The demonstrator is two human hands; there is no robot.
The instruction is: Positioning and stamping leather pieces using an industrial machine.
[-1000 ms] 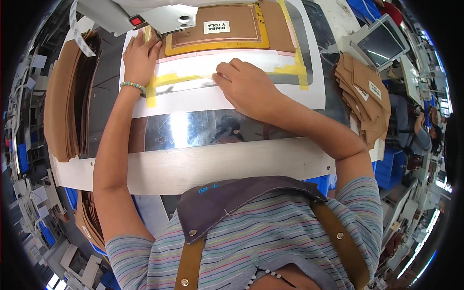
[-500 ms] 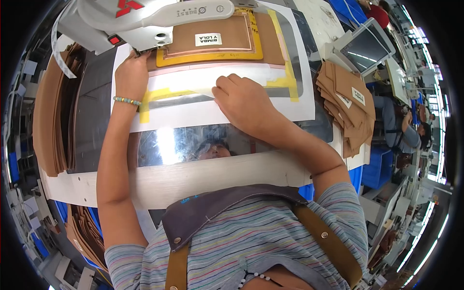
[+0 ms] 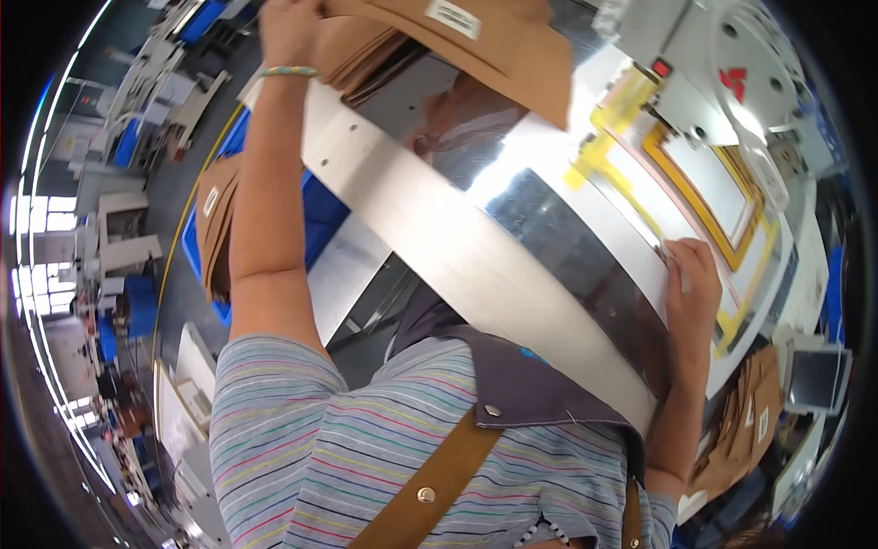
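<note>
Brown panel (image 3: 512,59) with a white label (image 3: 454,18) is at 12 o'clock, raised at a slant over the far part of the surface (image 3: 471,242) and running past the upper edge of view. At 11 o'clock the left hand (image 3: 291,32) is at the panel's near-left corner, its grip clamped on it; the fingertips are partly cut off. A beaded bracelet (image 3: 290,71) circles that wrist. Just behind the panel, towards half past 11, lies a stack of brown pieces (image 3: 361,50), partly covered.

At 3 o'clock the right hand (image 3: 695,274) is bent over the edge of a white strip (image 3: 657,194). Its thumb and fingertips are close together there, but I cannot tell whether that grip pinches the strip or merely touches it. Yellow tape (image 3: 631,101) runs along the strip's border, and a larger white sheet (image 3: 599,218) lies beneath.

Towards half past 2, a yellow frame (image 3: 691,203) surrounds a white area, just beyond the right hand. A white machine (image 3: 704,46) with a small red square stands near it at 2 o'clock. At 4 o'clock is a fanned pile of labelled brown pieces (image 3: 743,430), with a grey monitor (image 3: 817,378) beside it, nearer half past 3. Below the surface, at 10 o'clock, a blue bin (image 3: 315,206) shows beside the left forearm.
</note>
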